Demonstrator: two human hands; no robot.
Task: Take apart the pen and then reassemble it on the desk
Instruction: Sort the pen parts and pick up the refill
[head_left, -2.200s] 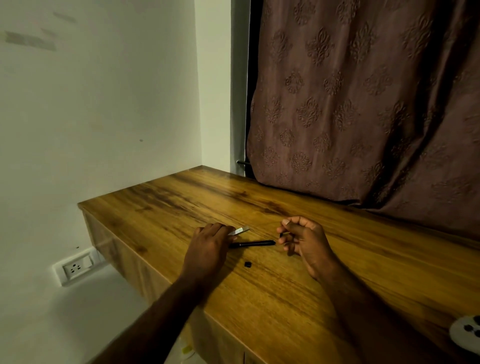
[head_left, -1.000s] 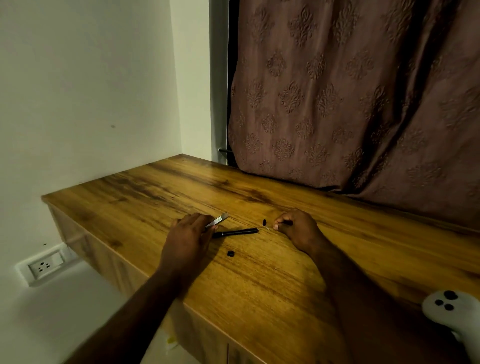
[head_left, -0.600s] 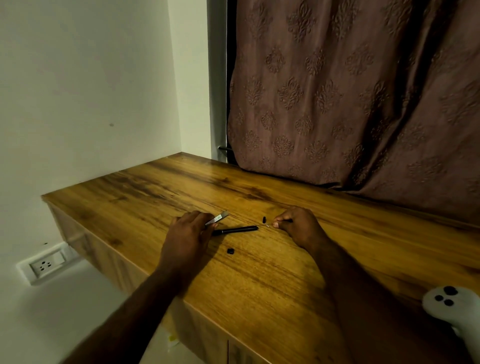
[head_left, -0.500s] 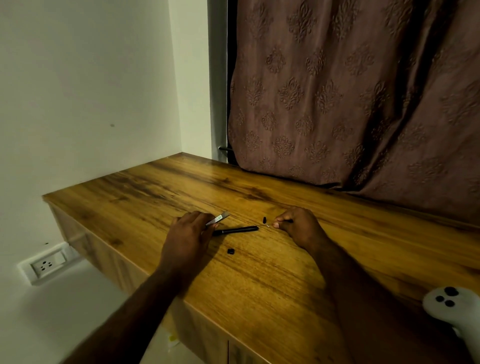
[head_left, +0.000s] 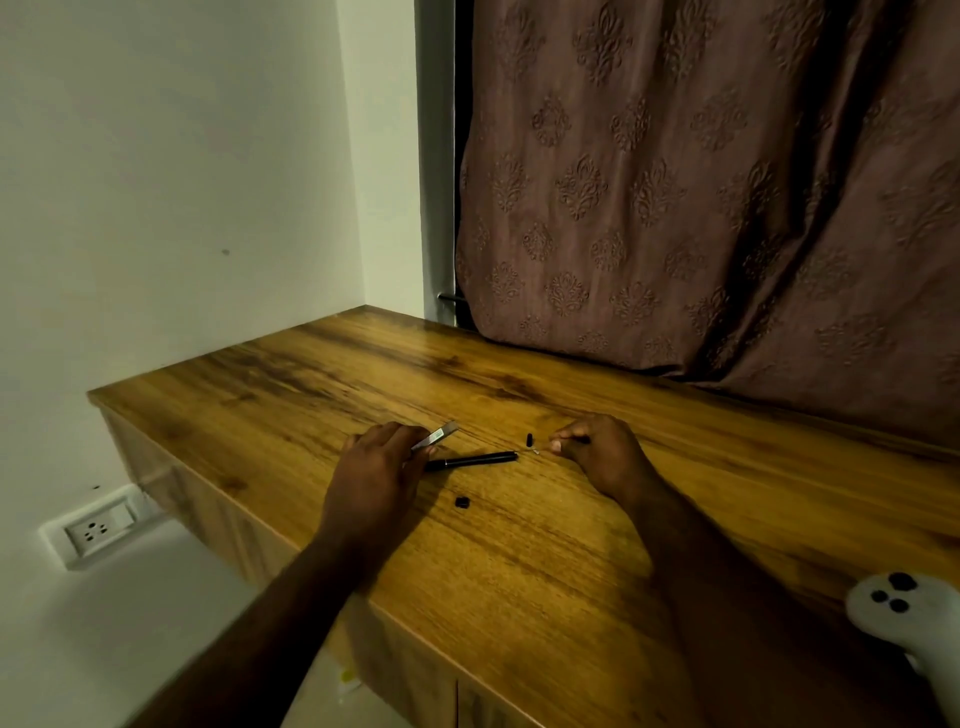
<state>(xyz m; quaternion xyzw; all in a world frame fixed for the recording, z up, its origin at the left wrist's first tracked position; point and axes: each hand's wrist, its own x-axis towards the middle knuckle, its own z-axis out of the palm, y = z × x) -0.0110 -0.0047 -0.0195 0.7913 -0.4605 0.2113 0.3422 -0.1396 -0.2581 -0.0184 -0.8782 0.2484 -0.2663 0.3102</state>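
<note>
The pen lies in pieces on the wooden desk (head_left: 545, 545). A black barrel (head_left: 475, 461) rests flat between my hands. My left hand (head_left: 379, 462) lies over its left end, and a silver piece (head_left: 436, 435) pokes out from under the fingers; whether the fingers grip it is hidden. A small black piece (head_left: 530, 439) sits just beyond the barrel's right tip. Another small black cap (head_left: 462, 502) lies nearer me. My right hand (head_left: 597, 449) is curled on the desk, pinching a thin refill (head_left: 535, 451) whose tip shows at the fingertips.
A white controller (head_left: 914, 623) with dark buttons lies at the desk's near right edge. A patterned brown curtain (head_left: 701, 182) hangs behind the desk. The white wall (head_left: 156, 182) borders the left side, with a socket (head_left: 93, 530) below desk level.
My right hand came down from above the desk to rest on it, and a small black piece now lies beside the barrel's tip. The left hand stayed put. The camera view shifted.
</note>
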